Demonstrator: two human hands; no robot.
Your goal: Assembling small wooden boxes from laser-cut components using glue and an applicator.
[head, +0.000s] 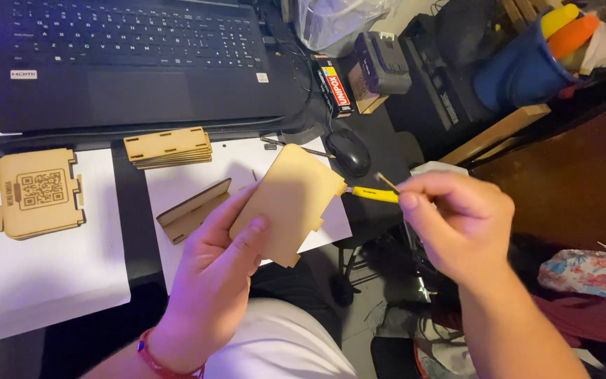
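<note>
Holding: left hand (212, 281) is clamping the wooden panel (290, 200), upright (thumb in front).
Approaching: right hand (457, 217) is pinching the yellow-handled tool (373, 194), lying crosswise, tip touching the panel's right edge.

Two hands are in view: the left hand (212, 281) and the right hand (457, 221). One laptop (128, 63) sits on the worktop (128, 203). In front of the laptop lie two white paper sheets (36, 274). One black mouse (348, 152) sits right of the laptop. Wooden cut-outs: one panel (292, 200) held up, one stack (168, 147), one engraved piece (38, 193), and one strip (194, 209).
</note>
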